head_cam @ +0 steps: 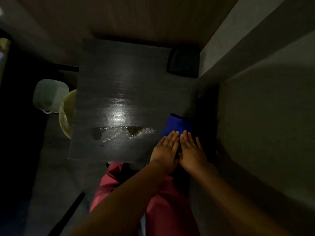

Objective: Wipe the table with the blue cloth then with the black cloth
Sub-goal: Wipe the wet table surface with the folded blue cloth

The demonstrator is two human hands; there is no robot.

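The dark table [119,74] fills the middle of the view, with a wet, streaky spill [122,132] near its front edge. A blue cloth [177,124] lies flat at the table's front right corner. My left hand [164,150] and my right hand [191,151] rest side by side, palms down, fingers stretched over the cloth's near end. A dark bit of material shows between the two hands; I cannot tell what it is. A black square thing [185,63], possibly the black cloth, lies at the table's far right corner.
A pale wall [264,108] stands close along the table's right side. To the left of the table are a whitish lidded container [50,95] and a yellowish round bowl [67,114]. My legs in red trousers [163,201] are below the front edge.
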